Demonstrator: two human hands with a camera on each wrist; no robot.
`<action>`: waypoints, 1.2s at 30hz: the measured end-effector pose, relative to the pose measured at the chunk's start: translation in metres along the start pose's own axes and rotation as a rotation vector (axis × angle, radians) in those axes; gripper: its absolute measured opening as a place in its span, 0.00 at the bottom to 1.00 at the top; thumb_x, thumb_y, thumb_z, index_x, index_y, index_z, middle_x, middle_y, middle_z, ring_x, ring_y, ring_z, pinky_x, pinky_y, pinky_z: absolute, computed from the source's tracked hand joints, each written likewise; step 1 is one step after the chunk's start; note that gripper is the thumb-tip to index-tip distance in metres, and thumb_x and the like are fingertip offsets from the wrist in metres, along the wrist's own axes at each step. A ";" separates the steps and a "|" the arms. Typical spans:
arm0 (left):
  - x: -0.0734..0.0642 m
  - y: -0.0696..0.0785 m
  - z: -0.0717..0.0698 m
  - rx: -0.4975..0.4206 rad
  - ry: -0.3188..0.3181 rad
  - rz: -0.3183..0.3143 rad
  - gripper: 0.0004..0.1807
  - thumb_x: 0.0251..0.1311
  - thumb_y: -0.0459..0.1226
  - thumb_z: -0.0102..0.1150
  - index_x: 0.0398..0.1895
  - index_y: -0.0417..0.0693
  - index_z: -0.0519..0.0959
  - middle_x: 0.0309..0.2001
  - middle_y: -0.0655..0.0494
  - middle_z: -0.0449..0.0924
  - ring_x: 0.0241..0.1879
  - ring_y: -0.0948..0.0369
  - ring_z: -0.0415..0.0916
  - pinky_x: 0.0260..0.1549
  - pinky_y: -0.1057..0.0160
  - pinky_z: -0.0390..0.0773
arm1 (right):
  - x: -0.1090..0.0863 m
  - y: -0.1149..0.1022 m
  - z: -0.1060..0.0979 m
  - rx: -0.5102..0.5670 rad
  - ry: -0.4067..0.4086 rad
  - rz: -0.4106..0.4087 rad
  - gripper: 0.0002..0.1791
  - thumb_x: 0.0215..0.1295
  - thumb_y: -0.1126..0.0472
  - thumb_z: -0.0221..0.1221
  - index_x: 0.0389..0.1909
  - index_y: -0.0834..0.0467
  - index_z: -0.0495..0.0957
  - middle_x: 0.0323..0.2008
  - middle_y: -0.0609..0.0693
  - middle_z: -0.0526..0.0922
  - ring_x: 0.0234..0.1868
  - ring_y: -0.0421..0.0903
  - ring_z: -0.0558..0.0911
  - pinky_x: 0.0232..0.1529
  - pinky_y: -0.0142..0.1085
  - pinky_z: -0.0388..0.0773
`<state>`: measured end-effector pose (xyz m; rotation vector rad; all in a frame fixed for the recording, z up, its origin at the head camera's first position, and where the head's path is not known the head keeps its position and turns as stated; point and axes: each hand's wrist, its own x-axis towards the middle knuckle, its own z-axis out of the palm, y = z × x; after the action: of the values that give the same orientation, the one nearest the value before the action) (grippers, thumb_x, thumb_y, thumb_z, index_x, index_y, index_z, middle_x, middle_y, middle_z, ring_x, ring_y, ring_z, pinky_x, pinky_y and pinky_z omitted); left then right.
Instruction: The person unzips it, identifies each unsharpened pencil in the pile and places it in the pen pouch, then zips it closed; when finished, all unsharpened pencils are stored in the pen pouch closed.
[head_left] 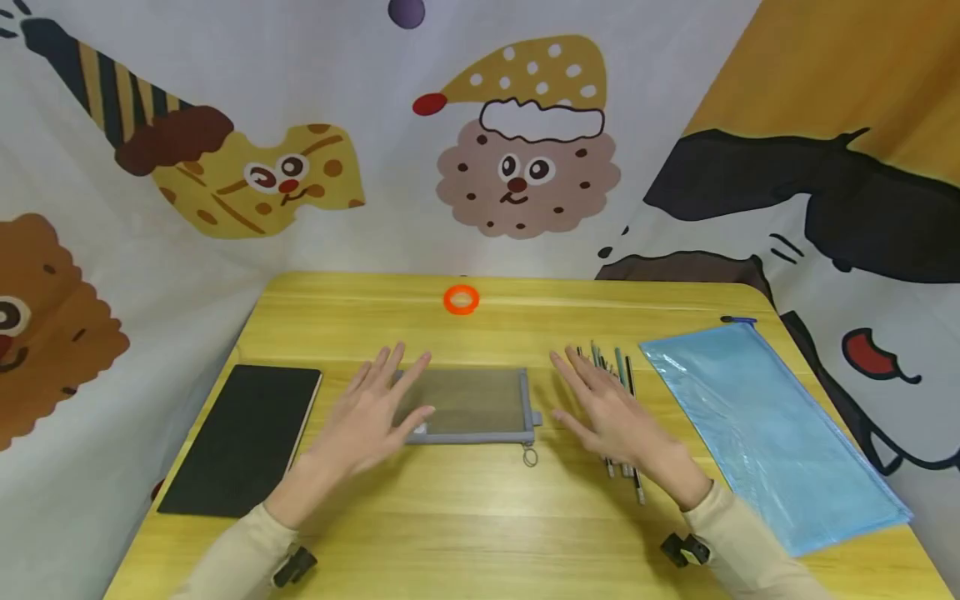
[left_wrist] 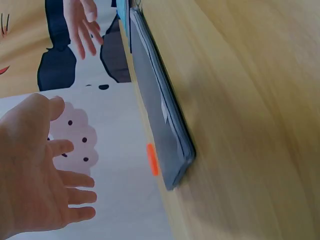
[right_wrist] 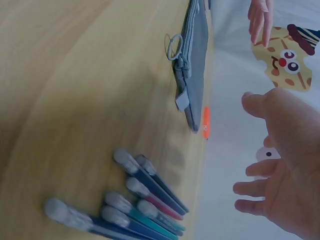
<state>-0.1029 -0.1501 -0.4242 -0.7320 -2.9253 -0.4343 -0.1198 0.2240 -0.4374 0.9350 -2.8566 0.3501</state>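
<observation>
A grey zip pouch [head_left: 468, 402] with a ring pull lies flat at the middle of the table. My left hand [head_left: 371, 412] hovers over its left end, fingers spread and holding nothing. To the pouch's right, my right hand [head_left: 618, 417] is held above several pencils [head_left: 628, 375], its fingers also spread. That hand partly covers the pencils in the head view. The right wrist view shows pale-tipped ends of the pencils [right_wrist: 145, 195] on the table, with the right hand [right_wrist: 285, 165] apart from them. In the left wrist view the left hand [left_wrist: 40, 170] is clear of the pouch [left_wrist: 155, 100].
A black notebook [head_left: 243, 437] lies on the left side of the table [head_left: 465, 533]. At the right is a large blue translucent zip bag [head_left: 772, 433]. An orange ring [head_left: 447, 302] sits near the back edge. A cartoon-printed cloth [head_left: 337, 242] hangs behind.
</observation>
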 end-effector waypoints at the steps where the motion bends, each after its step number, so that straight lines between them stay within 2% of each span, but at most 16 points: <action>1: 0.001 0.002 0.002 -0.002 0.001 0.004 0.40 0.73 0.61 0.46 0.82 0.60 0.50 0.80 0.37 0.46 0.78 0.39 0.49 0.76 0.36 0.56 | 0.000 0.000 0.002 0.008 0.013 -0.011 0.46 0.72 0.47 0.60 0.81 0.57 0.47 0.77 0.69 0.54 0.74 0.68 0.64 0.71 0.66 0.65; 7: 0.009 0.013 0.014 -0.049 -0.008 0.011 0.39 0.74 0.61 0.44 0.81 0.58 0.52 0.78 0.37 0.53 0.75 0.36 0.57 0.75 0.36 0.59 | -0.002 0.001 0.012 0.048 0.095 -0.080 0.43 0.68 0.51 0.63 0.77 0.63 0.56 0.71 0.71 0.66 0.68 0.68 0.72 0.67 0.65 0.71; 10: 0.013 0.019 0.019 -0.081 -0.010 0.012 0.39 0.73 0.62 0.44 0.80 0.55 0.55 0.75 0.36 0.60 0.72 0.36 0.63 0.72 0.35 0.63 | -0.002 0.000 0.017 0.077 0.122 -0.106 0.43 0.66 0.53 0.65 0.76 0.63 0.58 0.69 0.70 0.69 0.65 0.68 0.75 0.66 0.62 0.74; 14: 0.018 0.029 0.025 -0.131 -0.008 0.013 0.38 0.73 0.60 0.47 0.78 0.50 0.61 0.71 0.36 0.67 0.69 0.38 0.68 0.68 0.35 0.70 | -0.001 -0.003 0.023 0.103 0.117 -0.125 0.41 0.65 0.56 0.67 0.75 0.63 0.61 0.68 0.69 0.70 0.63 0.65 0.78 0.64 0.55 0.78; 21: 0.024 0.049 0.038 -0.212 -0.029 0.045 0.34 0.72 0.54 0.54 0.72 0.43 0.68 0.63 0.39 0.74 0.60 0.44 0.76 0.61 0.44 0.80 | 0.000 -0.005 0.033 0.129 0.093 -0.172 0.38 0.60 0.63 0.70 0.71 0.64 0.68 0.66 0.68 0.74 0.60 0.61 0.81 0.60 0.47 0.83; 24: 0.026 0.056 0.045 -0.227 -0.027 0.074 0.31 0.70 0.51 0.58 0.67 0.40 0.72 0.56 0.43 0.77 0.52 0.49 0.79 0.53 0.51 0.86 | -0.001 -0.006 0.036 0.140 0.091 -0.186 0.38 0.57 0.66 0.72 0.69 0.62 0.71 0.66 0.66 0.75 0.58 0.59 0.83 0.57 0.45 0.85; 28: 0.029 0.066 0.054 -0.230 -0.040 0.098 0.23 0.68 0.47 0.62 0.58 0.41 0.78 0.50 0.49 0.79 0.47 0.55 0.80 0.47 0.59 0.87 | -0.001 -0.009 0.040 0.146 0.095 -0.211 0.35 0.54 0.67 0.73 0.65 0.59 0.76 0.64 0.64 0.77 0.58 0.58 0.82 0.56 0.45 0.86; 32: 0.030 0.077 0.061 -0.261 -0.085 0.122 0.14 0.67 0.43 0.64 0.49 0.45 0.81 0.45 0.54 0.80 0.43 0.60 0.80 0.44 0.65 0.86 | -0.001 -0.011 0.044 0.162 0.127 -0.271 0.29 0.51 0.68 0.74 0.57 0.59 0.81 0.60 0.60 0.81 0.58 0.56 0.82 0.57 0.45 0.85; 36: 0.030 0.087 0.067 -0.290 -0.129 0.155 0.09 0.68 0.40 0.63 0.45 0.45 0.81 0.42 0.56 0.79 0.41 0.62 0.79 0.41 0.70 0.84 | 0.000 -0.011 0.046 0.182 0.148 -0.318 0.24 0.50 0.70 0.74 0.51 0.59 0.84 0.55 0.57 0.84 0.56 0.53 0.83 0.58 0.44 0.85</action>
<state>-0.0902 -0.0436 -0.4616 -1.0513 -2.9250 -0.8354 -0.1145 0.2036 -0.4799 1.3118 -2.5206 0.6210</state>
